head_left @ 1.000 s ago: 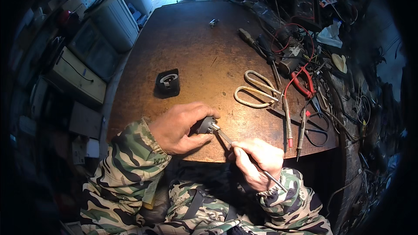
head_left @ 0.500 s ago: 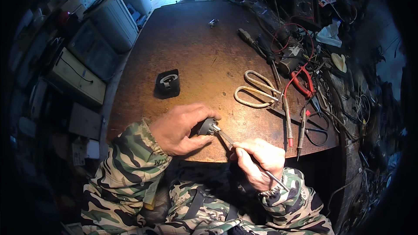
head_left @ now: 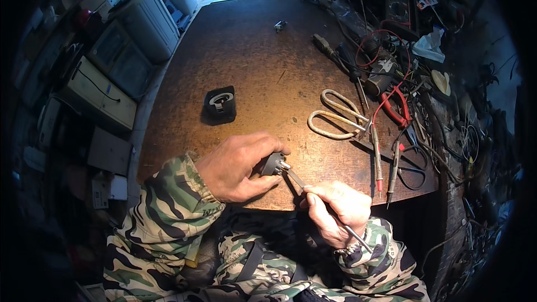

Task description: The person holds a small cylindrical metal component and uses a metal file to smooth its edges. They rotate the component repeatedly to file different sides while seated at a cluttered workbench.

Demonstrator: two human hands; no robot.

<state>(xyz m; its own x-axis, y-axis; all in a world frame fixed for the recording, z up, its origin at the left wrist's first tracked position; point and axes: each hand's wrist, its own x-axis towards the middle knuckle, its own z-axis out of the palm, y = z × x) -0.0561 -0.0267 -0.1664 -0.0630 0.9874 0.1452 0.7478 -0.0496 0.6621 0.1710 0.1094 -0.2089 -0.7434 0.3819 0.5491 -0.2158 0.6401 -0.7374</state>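
Note:
At the table's near edge, my left hand [head_left: 240,168] is closed on a round black part with metal prongs [head_left: 274,164], holding it between thumb and fingers with the prongs facing right. My right hand [head_left: 338,210] pinches a thin metal tool [head_left: 358,239]. Its flat, blade-like end reaches to the prongs; whether it touches them I cannot make out. The tool's rod-like tail slants back past my right wrist. Beyond my left hand stands a black square housing [head_left: 225,113] with a pale ring inside it.
Scissors with wrapped handles [head_left: 335,135] lie right of my hands, beside two test probes [head_left: 378,159] and red-handled pliers [head_left: 396,113]. Screwdrivers [head_left: 348,59], cables and a multimeter [head_left: 398,8] crowd the table's right side. A small metal piece [head_left: 280,26] lies far back on the wooden table [head_left: 246,39].
The whole view has shifted slightly, so the table's things sit a little further right. Both hands keep their grips, and the tool's end stays at the prongs.

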